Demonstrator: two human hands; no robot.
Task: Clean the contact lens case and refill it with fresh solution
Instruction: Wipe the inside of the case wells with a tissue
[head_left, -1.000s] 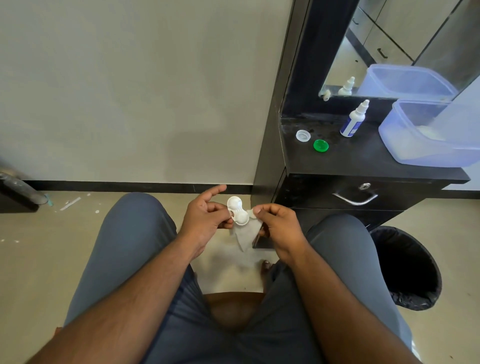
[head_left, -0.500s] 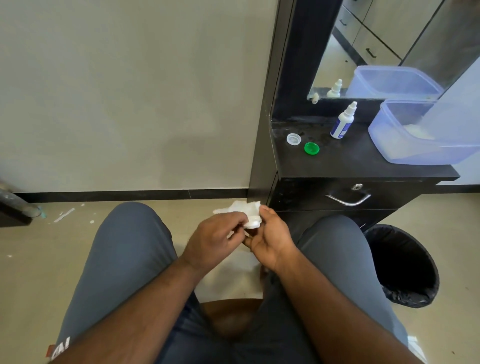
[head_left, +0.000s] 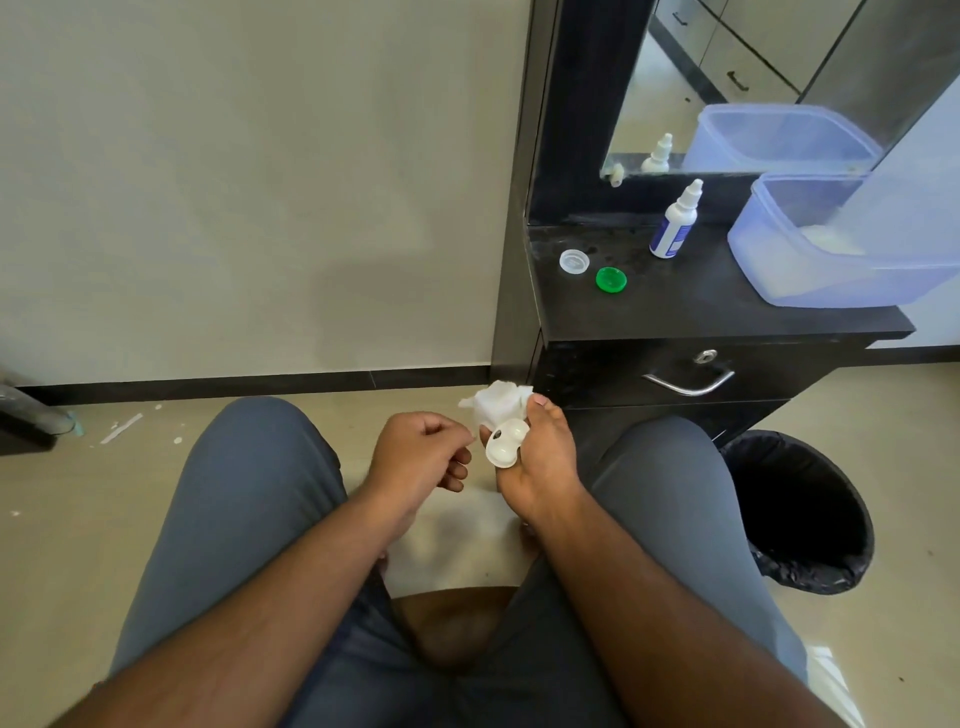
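Observation:
I sit with both hands between my knees. My right hand (head_left: 543, 457) holds the white contact lens case (head_left: 505, 441), its open wells facing up, together with a crumpled white tissue (head_left: 496, 402) that sticks out past my fingers. My left hand (head_left: 421, 454) is beside the case on its left, fingers curled in, holding nothing that I can see. On the black dresser top (head_left: 691, 306) lie the case's two caps, one clear (head_left: 574, 261) and one green (head_left: 611, 279). The white solution bottle (head_left: 674, 223) stands upright behind them.
A translucent blue plastic tub (head_left: 831, 280) fills the dresser's right side, below a mirror (head_left: 779, 78). The drawer has a metal handle (head_left: 688, 383). A black-lined waste bin (head_left: 802, 512) stands on the floor by my right knee.
My left hand held the case a second ago, then both hands worked the tissue on it. Now the case and tissue are in my right hand and my left has come off.

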